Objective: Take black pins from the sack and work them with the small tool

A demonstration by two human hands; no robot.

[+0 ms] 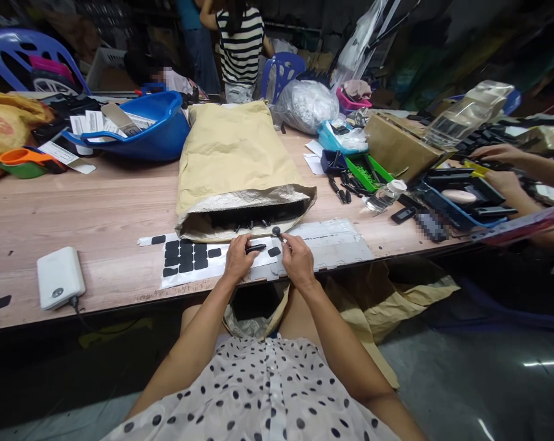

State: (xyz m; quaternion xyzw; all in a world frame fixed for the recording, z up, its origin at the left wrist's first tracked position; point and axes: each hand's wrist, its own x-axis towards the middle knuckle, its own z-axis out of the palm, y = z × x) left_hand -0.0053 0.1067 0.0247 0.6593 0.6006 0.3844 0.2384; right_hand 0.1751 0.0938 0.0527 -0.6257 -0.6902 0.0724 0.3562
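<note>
Between the fingers of my left hand [238, 258] is a small black pen-like piece [256, 248], pointing right. My right hand [298, 260] pinches a small tool with a round dark head [276, 231], close to the mouth of a large paper sack [235, 144]. The sack lies on its side with its opening toward me, and several dark pieces show inside. Under my hands lies a white sheet [219, 269] bearing rows of black rounded-square stickers [185, 256]. One loose black sticker [274, 252] sits between my hands.
A white power bank [60, 277] with a cable lies left, near a blue basin [141, 125] of printed cards. On the right are a green tray [368, 171], a clear bottle [385, 197] and a cardboard box [399, 147]. Another person's hands [500, 165] work at far right.
</note>
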